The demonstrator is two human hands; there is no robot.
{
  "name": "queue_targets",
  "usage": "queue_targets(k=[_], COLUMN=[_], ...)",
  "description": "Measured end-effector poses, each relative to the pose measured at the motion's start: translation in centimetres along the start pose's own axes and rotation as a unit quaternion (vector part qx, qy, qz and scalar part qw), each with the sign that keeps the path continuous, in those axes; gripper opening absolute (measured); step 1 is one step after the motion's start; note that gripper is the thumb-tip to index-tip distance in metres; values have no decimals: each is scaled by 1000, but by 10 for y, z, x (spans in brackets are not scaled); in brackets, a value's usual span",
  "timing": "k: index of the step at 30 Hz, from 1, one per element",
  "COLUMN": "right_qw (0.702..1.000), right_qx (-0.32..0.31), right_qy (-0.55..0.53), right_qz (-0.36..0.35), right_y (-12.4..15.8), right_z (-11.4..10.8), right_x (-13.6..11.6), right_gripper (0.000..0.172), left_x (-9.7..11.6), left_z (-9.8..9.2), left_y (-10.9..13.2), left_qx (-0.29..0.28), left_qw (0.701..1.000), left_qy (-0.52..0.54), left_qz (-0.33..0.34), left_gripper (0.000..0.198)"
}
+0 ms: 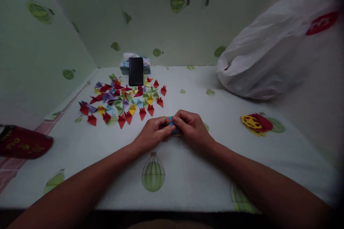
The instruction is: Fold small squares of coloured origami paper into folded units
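Both my hands meet near the middle of the table, pinching a small piece of blue paper (174,128) between them. My left hand (156,130) is closed on its left side, the thumb pressed along the paper. My right hand (192,126) closes on the other side, its thumb tip on the upper edge. A bit of yellow shows at the paper's rim; most of the piece is hidden by my fingers. Ahead and to the left lie several small folded paper figures (128,116) in red, yellow, purple, green and blue.
A black phone (135,71) leans against a tissue box (146,65) behind the figures. At the right stands a large white plastic bag (258,53). Yellow and red cut-out pieces (255,123) lie before it. A dark red container (25,143) rests at the left edge.
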State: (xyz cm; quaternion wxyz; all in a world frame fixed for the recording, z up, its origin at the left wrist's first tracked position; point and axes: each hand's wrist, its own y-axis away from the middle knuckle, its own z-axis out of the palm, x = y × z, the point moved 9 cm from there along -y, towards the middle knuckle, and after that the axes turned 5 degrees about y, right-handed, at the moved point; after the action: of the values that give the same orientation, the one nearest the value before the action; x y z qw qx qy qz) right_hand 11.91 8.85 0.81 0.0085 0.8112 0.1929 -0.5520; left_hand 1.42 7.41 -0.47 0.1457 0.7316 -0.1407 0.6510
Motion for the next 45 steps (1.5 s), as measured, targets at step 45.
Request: queue_targets(k=[45], right_qw=[999], right_qx=[-21], right_qy=[-34], right_qz=[-3], right_y=[3], right_z=[8], right_x=[-2], right_gripper=[34], left_x=[14], left_z=[-15], left_y=[7], left_qx=[77], left_qw=[984], left_qy=[-126], left_qz=[96], left_gripper=[26])
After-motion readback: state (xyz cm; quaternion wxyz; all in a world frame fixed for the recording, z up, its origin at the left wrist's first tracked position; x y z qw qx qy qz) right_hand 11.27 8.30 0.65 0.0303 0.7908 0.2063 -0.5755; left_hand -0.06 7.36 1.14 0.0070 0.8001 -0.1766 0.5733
